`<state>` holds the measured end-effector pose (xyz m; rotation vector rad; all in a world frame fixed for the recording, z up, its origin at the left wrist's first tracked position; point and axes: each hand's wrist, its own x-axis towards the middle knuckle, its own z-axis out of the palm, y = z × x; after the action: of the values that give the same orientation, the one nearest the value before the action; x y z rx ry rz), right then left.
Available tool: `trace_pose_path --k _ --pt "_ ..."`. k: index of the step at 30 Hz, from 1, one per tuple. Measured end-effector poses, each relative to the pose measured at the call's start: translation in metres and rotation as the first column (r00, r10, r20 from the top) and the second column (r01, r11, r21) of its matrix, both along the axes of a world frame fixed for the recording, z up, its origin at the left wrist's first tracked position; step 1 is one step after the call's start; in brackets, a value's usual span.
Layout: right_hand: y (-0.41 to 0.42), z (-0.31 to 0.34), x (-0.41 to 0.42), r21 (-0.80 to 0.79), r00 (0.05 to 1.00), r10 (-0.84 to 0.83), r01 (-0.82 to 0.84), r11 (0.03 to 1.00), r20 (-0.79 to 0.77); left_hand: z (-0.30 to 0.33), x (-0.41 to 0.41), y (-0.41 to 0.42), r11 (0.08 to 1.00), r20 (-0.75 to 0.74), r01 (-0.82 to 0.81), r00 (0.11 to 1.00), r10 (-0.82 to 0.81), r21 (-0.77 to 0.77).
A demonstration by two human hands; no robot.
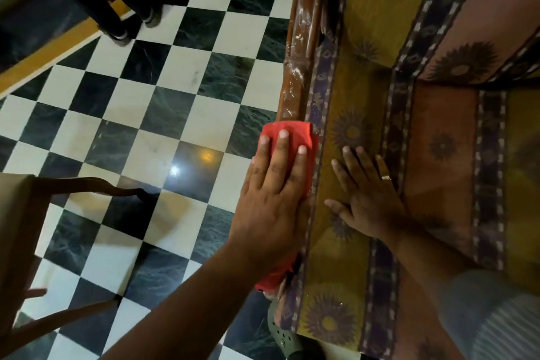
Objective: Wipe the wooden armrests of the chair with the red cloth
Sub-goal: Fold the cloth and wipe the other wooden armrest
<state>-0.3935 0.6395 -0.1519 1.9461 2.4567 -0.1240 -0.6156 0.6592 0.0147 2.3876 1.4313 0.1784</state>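
A brown wooden armrest with white dusty marks runs along the left edge of the chair. The red cloth is draped over the armrest's near part. My left hand lies flat on top of the cloth, fingers spread, pressing it on the wood. A tail of the cloth hangs out below my wrist. My right hand rests palm down, fingers apart, on the patterned yellow chair cover just right of the armrest, holding nothing.
A black-and-white checkered floor lies left of the chair. Dark furniture legs stand at the top left. Another wooden chair sits at the lower left. A grey-green shoe shows below the armrest.
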Motion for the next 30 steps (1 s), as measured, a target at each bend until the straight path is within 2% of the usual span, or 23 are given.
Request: trace_pose_path --k 3,6,8,10,13,18,20,22,26,30 --pt "0.000 0.004 -0.001 -0.029 1.000 -0.005 0.005 1.000 -0.003 -0.001 0.004 0.017 0.998 0.057 -0.050 0.997 0.053 -0.050" --pt "0.000 0.005 -0.002 -0.042 1.000 -0.010 0.010 0.999 -0.014 0.002 0.015 0.045 0.966 0.182 -0.188 0.958 0.221 -0.179" --pt "-0.002 0.004 -0.001 -0.034 1.000 -0.008 0.008 0.999 -0.009 0.001 0.019 0.049 0.962 0.172 -0.224 0.953 0.250 -0.157" --pt "-0.002 0.003 0.000 -0.021 1.000 -0.004 0.004 1.000 -0.007 0.000 0.019 0.041 0.976 0.082 -0.208 0.974 0.212 -0.060" --pt "-0.002 0.000 0.001 0.002 1.000 -0.003 0.003 1.000 -0.008 -0.001 0.013 0.028 0.996 -0.009 -0.055 0.998 0.056 0.074" --pt "0.000 -0.007 0.002 0.032 1.000 0.001 0.000 1.000 -0.016 0.004 0.012 0.060 0.973 -0.135 0.212 0.971 -0.200 0.086" --pt "-0.001 -0.006 0.003 0.031 1.000 -0.002 0.002 1.000 -0.012 0.006 0.020 0.078 0.966 -0.171 0.244 0.959 -0.227 0.083" --pt "-0.001 -0.005 0.001 0.019 1.000 -0.003 0.003 1.000 -0.013 0.008 0.027 0.092 0.984 -0.122 0.167 0.980 -0.159 0.058" --pt "0.000 0.000 0.002 -0.016 1.000 -0.007 0.006 1.000 -0.023 0.012 0.041 0.106 0.996 0.084 -0.078 0.993 0.081 -0.036" --pt "0.000 0.003 0.002 -0.033 0.999 -0.016 0.014 0.999 -0.038 0.013 0.045 0.105 0.988 0.115 -0.141 0.982 0.148 -0.066"
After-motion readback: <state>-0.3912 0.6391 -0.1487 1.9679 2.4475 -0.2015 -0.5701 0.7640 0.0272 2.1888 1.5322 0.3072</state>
